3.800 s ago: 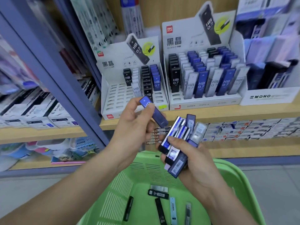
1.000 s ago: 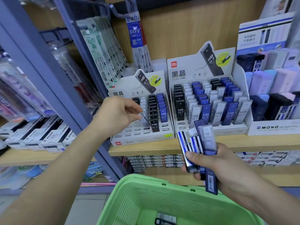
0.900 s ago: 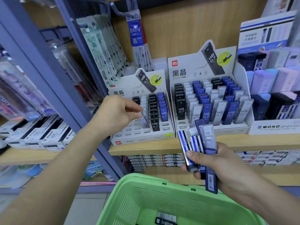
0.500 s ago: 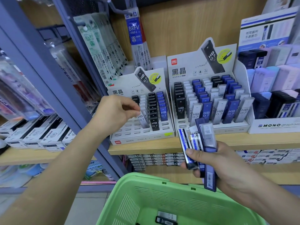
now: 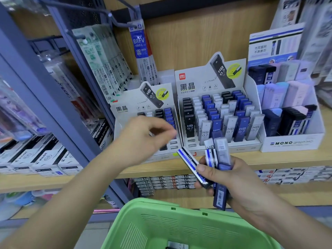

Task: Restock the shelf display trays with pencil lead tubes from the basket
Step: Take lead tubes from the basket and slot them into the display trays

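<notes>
My left hand [image 5: 143, 141] hovers in front of the smaller left display tray [image 5: 125, 108], fingers loosely curled and motion-blurred, with nothing visible in them. It hides most of that tray's slots; black, white and blue tubes stand in rows behind it. My right hand [image 5: 239, 180] grips a fanned bundle of pencil lead tubes [image 5: 221, 153], blue, clear and striped, just below the fuller right display tray [image 5: 197, 83]. The green basket [image 5: 152, 203] sits beneath both hands, with one tube [image 5: 177, 246] showing at its bottom.
A MONO display box [image 5: 291, 142] stands right of the trays on the wooden shelf [image 5: 269, 159]. Refill packs [image 5: 140, 51] hang on hooks above. A blue shelf upright [image 5: 53, 97] runs diagonally at left, with Pilot boxes [image 5: 41, 159] beyond it.
My left hand has let go of the tube it set into the left tray and moved right, toward the bundle. My right hand has kept its bundle almost still.
</notes>
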{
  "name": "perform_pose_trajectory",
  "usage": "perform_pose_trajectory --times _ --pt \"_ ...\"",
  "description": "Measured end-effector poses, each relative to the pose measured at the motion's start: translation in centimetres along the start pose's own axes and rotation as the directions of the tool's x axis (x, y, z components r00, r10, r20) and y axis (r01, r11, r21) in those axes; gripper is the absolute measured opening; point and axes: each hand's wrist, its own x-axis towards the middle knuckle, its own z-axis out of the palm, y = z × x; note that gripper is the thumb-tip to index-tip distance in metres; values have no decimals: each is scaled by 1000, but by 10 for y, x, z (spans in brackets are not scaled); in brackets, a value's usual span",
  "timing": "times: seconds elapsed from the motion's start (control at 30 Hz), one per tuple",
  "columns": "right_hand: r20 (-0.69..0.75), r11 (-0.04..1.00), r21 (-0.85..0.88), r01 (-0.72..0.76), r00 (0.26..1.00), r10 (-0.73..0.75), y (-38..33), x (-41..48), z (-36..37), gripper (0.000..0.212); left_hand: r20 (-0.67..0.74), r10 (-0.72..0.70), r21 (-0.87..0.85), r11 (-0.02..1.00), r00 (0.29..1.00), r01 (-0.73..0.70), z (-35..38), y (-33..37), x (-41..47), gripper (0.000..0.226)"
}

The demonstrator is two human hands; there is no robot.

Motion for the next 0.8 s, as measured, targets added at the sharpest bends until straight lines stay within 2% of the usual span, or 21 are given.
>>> perform_pose_trajectory --times 0.07,0.1,0.23,0.3,0.4,0.47,0.6,0.7,0.8 --pt "5 999 -18 27 1000 -27 -4 0 0 31 225 34 -50 998 974 -23 13 16 -4 16" --pt "1 999 -18 42 999 -42 -6 0 0 29 286 44 -60 998 957 -28 20 17 -4 17" --pt "-43 999 1 52 998 -52 -11 -1 -3 30 383 -25 -225 967 923 119 23 12 -2 11" --pt "-63 999 20 38 997 -37 -11 -2 -4 34 480 -25 -252 953 877 166 21 13 -3 22" --pt "-85 997 75 24 996 -18 -14 -3 -5 33 578 -39 -234 949 815 212 20 18 -5 50" --pt "-88 993 116 18 996 -8 -17 -3 -4 26 563 -34 -225 955 826 192 23 20 -6 56" --pt "-92 987 160 1 996 14 -23 -4 -6 9 434 -17 -354 916 901 188 28 24 -3 44" --pt "-74 989 147 1 997 10 -32 -9 -11 19 269 -45 -540 820 962 189 30 30 3 36" --pt "-80 995 103 15 997 -7 -45 -11 -25 39 86 -22 -623 779 996 72 31 48 16 28"
